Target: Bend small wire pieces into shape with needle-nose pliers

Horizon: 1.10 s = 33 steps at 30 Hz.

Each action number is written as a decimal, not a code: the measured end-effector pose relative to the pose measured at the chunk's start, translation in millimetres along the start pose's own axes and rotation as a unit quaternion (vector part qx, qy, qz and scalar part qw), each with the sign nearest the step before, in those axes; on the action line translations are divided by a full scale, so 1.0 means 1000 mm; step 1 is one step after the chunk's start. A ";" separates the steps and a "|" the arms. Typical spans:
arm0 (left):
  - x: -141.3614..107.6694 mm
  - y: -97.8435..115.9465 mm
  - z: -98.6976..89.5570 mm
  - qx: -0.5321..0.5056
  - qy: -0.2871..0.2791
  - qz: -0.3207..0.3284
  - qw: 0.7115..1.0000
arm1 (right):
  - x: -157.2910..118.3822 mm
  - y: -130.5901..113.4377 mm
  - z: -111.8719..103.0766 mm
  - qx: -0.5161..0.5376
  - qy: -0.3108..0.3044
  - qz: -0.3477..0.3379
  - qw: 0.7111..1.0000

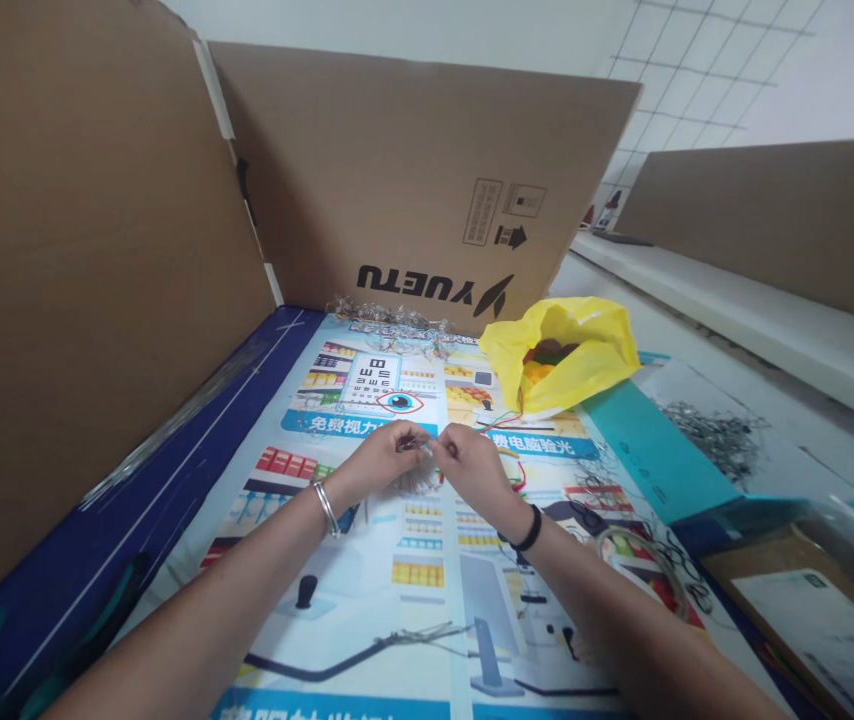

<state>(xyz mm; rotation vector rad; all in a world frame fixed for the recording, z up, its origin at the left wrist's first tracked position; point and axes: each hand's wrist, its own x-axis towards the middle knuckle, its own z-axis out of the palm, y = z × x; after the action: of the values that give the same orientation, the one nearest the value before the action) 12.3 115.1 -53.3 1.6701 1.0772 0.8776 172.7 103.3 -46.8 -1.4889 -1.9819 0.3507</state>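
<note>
Over the printed poster sheet (427, 560), my two hands meet with fingertips nearly touching. A tangled cluster of thin silvery wires (418, 477) is pinched in my left hand (388, 458), its ends fanning out below the fingers. My right hand (474, 474) is closed beside it, thumb and forefinger pressed at the cluster's edge; what exactly lies inside its fingers is hidden. Red, green and yellow cords (521, 478) show just behind my right hand. A bundle of thin wires (427, 633) lies on the sheet nearer to me.
Cardboard panels (397, 160) stand at the left and back. A yellow bag (584, 370) lies open at the back right. More wire pieces (389, 318) line the rear edge. Wire loops (678, 575) and an open box (809, 620) are on the right; teal-handled tools (44, 650) lie lower left.
</note>
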 end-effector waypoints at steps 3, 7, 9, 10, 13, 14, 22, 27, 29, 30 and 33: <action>0.000 -0.003 -0.005 -0.073 -0.022 -0.002 0.997 | 0.000 0.006 0.002 -0.009 0.020 0.004 1.000; 0.000 -0.005 -0.014 -0.102 -0.030 -0.017 0.994 | -0.001 0.015 0.005 0.025 0.025 0.021 0.999; 0.001 -0.007 -0.019 -0.079 -0.023 -0.015 0.997 | -0.001 0.017 0.006 0.036 0.030 0.027 0.999; 0.002 -0.009 -0.021 -0.068 -0.019 -0.012 0.997 | -0.002 0.017 0.007 0.038 0.031 0.028 0.998; 0.003 -0.012 -0.026 -0.057 -0.017 -0.009 0.998 | -0.003 0.018 0.009 0.039 0.039 0.033 0.998; 0.003 -0.012 -0.028 -0.059 -0.020 -0.011 0.998 | -0.004 0.018 0.009 0.040 0.042 0.034 0.998; 0.000 -0.006 -0.037 -0.068 -0.013 -0.051 0.996 | -0.006 0.017 0.009 0.048 0.058 0.044 0.996; 0.002 -0.006 -0.035 -0.079 -0.002 -0.064 0.995 | -0.006 0.017 0.008 0.064 0.044 0.049 0.996; 0.002 -0.006 -0.033 -0.075 -0.004 -0.084 0.994 | -0.006 0.017 0.009 0.066 0.041 0.045 0.996; 0.002 -0.006 -0.032 -0.072 -0.007 -0.094 0.993 | -0.006 0.018 0.009 0.066 0.039 0.040 0.996; 0.002 -0.004 -0.029 -0.063 -0.023 -0.105 0.992 | -0.006 0.018 0.008 0.073 0.033 0.021 0.997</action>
<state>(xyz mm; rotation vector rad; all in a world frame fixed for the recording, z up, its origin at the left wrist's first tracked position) -14.1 126.7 -48.2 1.4366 1.1190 0.7505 182.7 104.8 -64.7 -1.4340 -1.8358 0.4486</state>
